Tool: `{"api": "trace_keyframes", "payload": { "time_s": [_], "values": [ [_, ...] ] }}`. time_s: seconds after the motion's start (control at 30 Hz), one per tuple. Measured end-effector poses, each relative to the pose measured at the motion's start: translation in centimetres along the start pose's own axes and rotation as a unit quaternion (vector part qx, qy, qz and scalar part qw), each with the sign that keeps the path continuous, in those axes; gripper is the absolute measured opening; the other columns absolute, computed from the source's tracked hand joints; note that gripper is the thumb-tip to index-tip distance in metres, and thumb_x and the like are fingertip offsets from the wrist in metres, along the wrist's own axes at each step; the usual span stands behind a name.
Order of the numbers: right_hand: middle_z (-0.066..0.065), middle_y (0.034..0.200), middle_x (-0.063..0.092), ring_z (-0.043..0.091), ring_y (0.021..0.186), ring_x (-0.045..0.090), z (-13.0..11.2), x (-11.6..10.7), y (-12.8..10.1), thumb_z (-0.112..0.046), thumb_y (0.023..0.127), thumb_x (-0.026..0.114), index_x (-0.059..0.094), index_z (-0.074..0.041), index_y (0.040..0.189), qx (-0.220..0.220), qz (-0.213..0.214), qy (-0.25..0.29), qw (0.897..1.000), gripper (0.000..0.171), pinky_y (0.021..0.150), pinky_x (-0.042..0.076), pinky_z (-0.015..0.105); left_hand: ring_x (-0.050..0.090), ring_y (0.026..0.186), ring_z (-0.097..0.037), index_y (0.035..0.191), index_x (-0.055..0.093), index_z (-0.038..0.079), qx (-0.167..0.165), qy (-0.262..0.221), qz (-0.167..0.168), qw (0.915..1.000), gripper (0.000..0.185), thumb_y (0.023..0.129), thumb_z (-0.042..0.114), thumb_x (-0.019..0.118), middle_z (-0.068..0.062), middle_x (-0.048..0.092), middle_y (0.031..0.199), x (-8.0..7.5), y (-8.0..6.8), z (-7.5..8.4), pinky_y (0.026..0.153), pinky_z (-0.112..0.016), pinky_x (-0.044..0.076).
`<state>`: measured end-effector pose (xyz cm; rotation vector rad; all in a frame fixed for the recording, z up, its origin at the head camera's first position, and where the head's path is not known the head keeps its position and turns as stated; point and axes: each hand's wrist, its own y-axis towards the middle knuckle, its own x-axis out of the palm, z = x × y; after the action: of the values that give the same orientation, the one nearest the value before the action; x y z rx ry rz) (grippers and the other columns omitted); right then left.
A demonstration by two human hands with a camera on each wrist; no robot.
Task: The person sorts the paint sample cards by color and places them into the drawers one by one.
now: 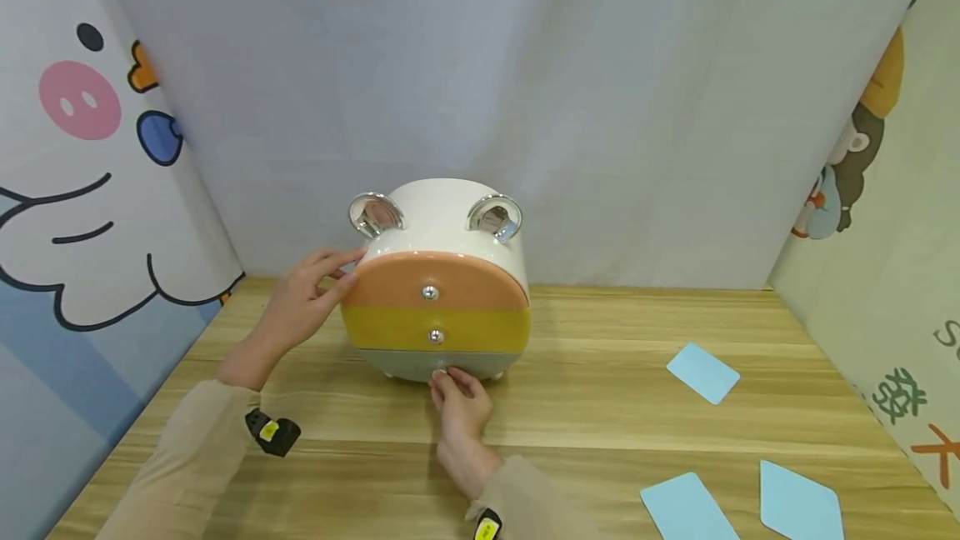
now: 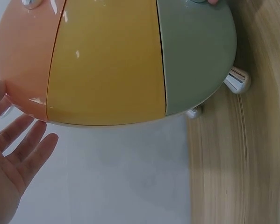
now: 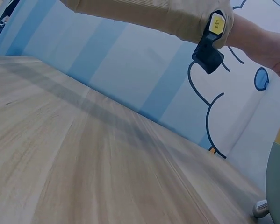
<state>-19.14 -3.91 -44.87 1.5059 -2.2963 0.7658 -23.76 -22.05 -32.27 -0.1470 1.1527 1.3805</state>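
Head view, drawer box (image 1: 437,282): round white cabinet at frame centre on the table (image 1: 570,432), with three drawer fronts stacked orange, yellow, grey-green from top to bottom, two shiny ear-like handles on top.
Head view, left hand (image 1: 303,302): left of centre, fingers straight and spread, tips resting on the box's left edge beside the orange drawer.
Head view, right hand (image 1: 459,411): just below the box, fingers pinching the small knob (image 1: 439,372) of the grey-green bottom drawer.
Head view, cards (image 1: 702,372): three light blue cards lie flat at lower right, well apart from the box.
Left wrist view, left hand (image 2: 13,151): lower left of frame, palm open, fingers straight, fingertips against the orange drawer's rim; box fills the upper frame, chrome foot (image 2: 236,80) at right.
Right wrist view, right hand: not visible, so its grip cannot be told here; the sleeved left forearm (image 3: 154,16) crosses the top, bare table below, grey-green drawer edge at lower right.
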Motion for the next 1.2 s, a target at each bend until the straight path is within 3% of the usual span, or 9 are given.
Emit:
{"api": "trace_keyframes", "payload": {
  "time_s": [0.27, 0.5, 0.8, 1.2],
  "values": [
    [0.012, 0.085, 0.059, 0.017, 0.073, 0.063, 0.2, -0.4, -0.2, 0.008, 0.076, 0.063, 0.056, 0.011, 0.094, 0.017, -0.011, 0.008, 1.000, 0.020, 0.074, 0.054, 0.027, 0.058, 0.090, -0.028, 0.125, 0.055, 0.004, -0.010, -0.003, -0.009, 0.9999, 0.034, 0.094, 0.018, 0.051, -0.015, 0.055, 0.112, 0.0, 0.0, 0.2, 0.067, -0.043, 0.054],
    [0.013, 0.082, 0.062, 0.020, 0.070, 0.065, 3.5, -1.9, 1.6, 0.008, 0.070, 0.069, 0.057, 0.006, 0.088, 0.036, -0.011, 0.028, 0.999, 0.022, 0.072, 0.055, 0.031, 0.057, 0.090, -0.028, 0.125, 0.054, 0.004, -0.009, -0.005, -0.009, 0.9999, 0.034, 0.094, 0.017, 0.051, -0.015, 0.055, 0.111, 0.0, 0.0, 0.1, 0.067, -0.043, 0.054],
    [0.010, 0.083, 0.062, 0.017, 0.074, 0.064, 0.0, -2.4, -2.4, 0.007, 0.074, 0.065, 0.054, 0.008, 0.092, 0.057, -0.046, 0.008, 0.997, 0.021, 0.075, 0.054, 0.027, 0.058, 0.090, -0.029, 0.125, 0.055, 0.004, -0.005, -0.001, -0.005, 1.0000, 0.034, 0.094, 0.018, 0.051, -0.014, 0.055, 0.111, 0.1, 0.0, 0.1, 0.068, -0.044, 0.054],
    [0.005, 0.081, 0.062, 0.014, 0.073, 0.064, -0.8, -3.6, -4.3, 0.005, 0.078, 0.063, 0.050, 0.007, 0.096, 0.095, -0.073, -0.010, 0.993, 0.022, 0.073, 0.053, 0.024, 0.058, 0.088, -0.028, 0.124, 0.055, 0.003, 0.003, -0.004, 0.003, 1.0000, 0.034, 0.093, 0.016, 0.052, -0.015, 0.055, 0.112, 0.2, 0.0, -0.1, 0.066, -0.043, 0.054]
  ]
}}
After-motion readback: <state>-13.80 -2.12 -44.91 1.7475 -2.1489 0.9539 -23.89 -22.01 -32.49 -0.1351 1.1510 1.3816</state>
